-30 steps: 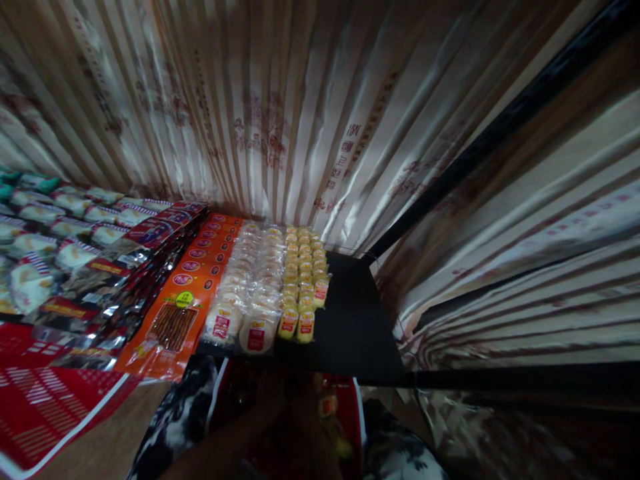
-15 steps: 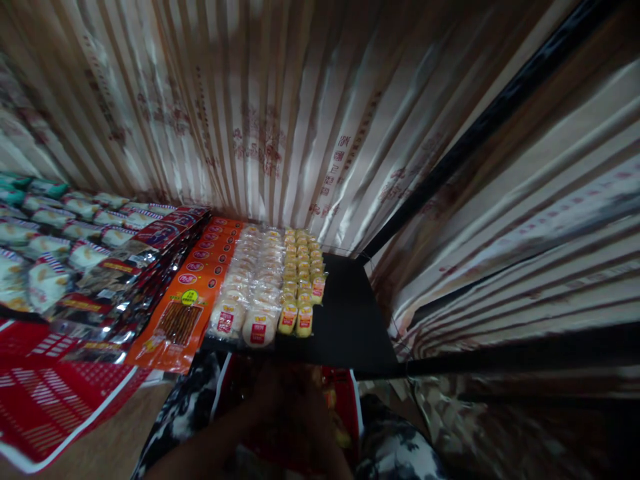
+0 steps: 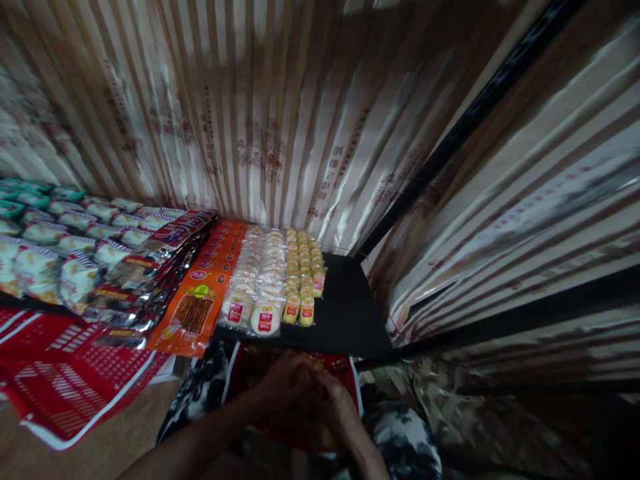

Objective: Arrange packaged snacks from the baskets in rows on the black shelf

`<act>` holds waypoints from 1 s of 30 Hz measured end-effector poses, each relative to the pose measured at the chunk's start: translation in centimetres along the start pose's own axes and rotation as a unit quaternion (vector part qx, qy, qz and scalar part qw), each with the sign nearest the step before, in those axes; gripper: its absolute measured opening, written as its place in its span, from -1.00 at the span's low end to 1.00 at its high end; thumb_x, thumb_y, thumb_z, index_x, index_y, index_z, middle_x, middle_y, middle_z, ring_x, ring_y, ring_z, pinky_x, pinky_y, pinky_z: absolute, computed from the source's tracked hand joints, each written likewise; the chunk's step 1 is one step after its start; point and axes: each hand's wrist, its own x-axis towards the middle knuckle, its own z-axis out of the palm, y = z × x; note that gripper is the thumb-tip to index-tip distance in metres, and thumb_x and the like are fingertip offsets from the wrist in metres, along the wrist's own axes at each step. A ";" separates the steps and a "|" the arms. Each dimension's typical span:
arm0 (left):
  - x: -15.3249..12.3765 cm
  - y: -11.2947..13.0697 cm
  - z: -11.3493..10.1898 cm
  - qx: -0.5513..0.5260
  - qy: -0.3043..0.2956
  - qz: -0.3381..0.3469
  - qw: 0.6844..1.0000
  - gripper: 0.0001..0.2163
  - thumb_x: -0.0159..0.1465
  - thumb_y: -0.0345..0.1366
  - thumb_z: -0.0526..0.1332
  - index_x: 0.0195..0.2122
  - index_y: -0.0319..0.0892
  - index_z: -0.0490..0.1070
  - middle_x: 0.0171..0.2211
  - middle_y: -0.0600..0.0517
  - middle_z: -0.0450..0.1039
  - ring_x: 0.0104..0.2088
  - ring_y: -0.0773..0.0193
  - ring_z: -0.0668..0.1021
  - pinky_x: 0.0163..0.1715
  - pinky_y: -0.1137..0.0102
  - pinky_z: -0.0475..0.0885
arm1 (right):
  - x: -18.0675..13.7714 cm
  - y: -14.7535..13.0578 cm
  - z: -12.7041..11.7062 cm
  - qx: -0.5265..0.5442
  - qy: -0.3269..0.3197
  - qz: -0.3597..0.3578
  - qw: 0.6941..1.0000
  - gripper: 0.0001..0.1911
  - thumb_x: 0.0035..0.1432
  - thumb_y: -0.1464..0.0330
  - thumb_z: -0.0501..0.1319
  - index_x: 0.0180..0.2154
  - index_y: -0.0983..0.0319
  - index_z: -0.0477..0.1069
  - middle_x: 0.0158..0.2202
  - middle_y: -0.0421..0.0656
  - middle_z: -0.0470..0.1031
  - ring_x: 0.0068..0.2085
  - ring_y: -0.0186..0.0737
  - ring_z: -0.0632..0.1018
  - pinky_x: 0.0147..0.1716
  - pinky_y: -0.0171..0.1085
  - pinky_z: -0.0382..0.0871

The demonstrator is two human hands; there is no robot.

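My left hand (image 3: 286, 379) and my right hand (image 3: 334, 393) meet over a red basket (image 3: 357, 393) with a white rim, between my knees. Both have curled fingers, their tips close together; what they hold, if anything, is lost in the dimness. Small packets lie in the basket, too dark to make out well. Just beyond, on a black shelf (image 3: 350, 307), stand rows of small yellow wrapped cakes (image 3: 300, 307). To their left are rows of round white wrapped crackers (image 3: 265, 317), then orange snack packs (image 3: 195, 310) with brown sticks showing.
Dark red and silver packs (image 3: 125, 287) overlap further left, beside white striped bags (image 3: 75, 277) and green packs (image 3: 33, 199). A second red basket (image 3: 85, 380) sits at lower left. Pleated printed sheeting (image 3: 280, 133) hangs behind, and a black pole (image 3: 450, 147) slants up on the right.
My hands have come up from deeper in the basket and now show more clearly, their fingertips together. The view has shifted slightly; the goods on the shelf look the same.
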 end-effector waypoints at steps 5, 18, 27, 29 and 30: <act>0.7 1.5 0.6 -0.054 0.051 -0.001 0.997 -0.51 0.05 -0.40 0.16 0.06 -0.22 0.22 -0.08 -0.08 0.34 -0.08 0.21 0.41 -0.02 0.31 0.31 | -0.9 -1.3 -2.1 0.177 0.037 0.060 0.982 -0.67 -0.07 0.22 0.21 -0.22 0.19 0.51 -0.20 -0.10 0.53 -0.18 -0.12 0.51 -0.14 -0.20 0.37; 2.5 5.5 2.6 0.065 0.206 0.078 0.973 -0.69 0.22 -0.42 -0.04 -0.01 -0.19 0.27 -0.08 -0.12 0.33 -0.03 0.19 0.40 0.01 0.22 0.34 | 2.1 -1.4 -5.0 0.312 0.212 0.105 0.920 -0.48 -0.27 0.02 0.32 -0.31 0.24 0.49 -0.36 -0.09 0.57 -0.32 -0.10 0.55 -0.33 -0.21 0.43; 6.2 5.4 5.7 -0.067 0.207 0.006 0.976 -0.62 0.28 -0.27 -0.08 0.09 -0.24 0.22 0.14 -0.16 0.22 0.15 0.23 0.30 0.17 0.31 0.18 | 7.9 -0.8 -5.7 0.298 0.271 0.095 0.910 -0.53 -0.19 0.05 0.25 -0.30 0.26 0.45 -0.37 -0.07 0.57 -0.31 -0.12 0.57 -0.28 -0.22 0.44; 7.0 5.9 5.6 -0.095 0.207 -0.034 0.973 -0.59 0.28 -0.24 -0.08 0.11 -0.24 0.21 0.18 -0.12 0.18 0.19 0.25 0.24 0.21 0.33 0.09 | 9.1 -0.8 -5.6 0.281 0.268 0.085 0.918 -0.54 -0.15 0.05 0.22 -0.28 0.25 0.45 -0.38 -0.08 0.57 -0.33 -0.13 0.57 -0.33 -0.23 0.44; 7.4 6.2 5.5 -0.107 0.204 -0.050 0.972 -0.58 0.27 -0.23 -0.08 0.12 -0.24 0.21 0.19 -0.11 0.17 0.20 0.26 0.22 0.22 0.35 0.07 | 9.6 -0.8 -5.5 0.274 0.266 0.080 0.921 -0.53 -0.12 0.05 0.20 -0.26 0.25 0.44 -0.39 -0.08 0.57 -0.34 -0.14 0.56 -0.36 -0.24 0.44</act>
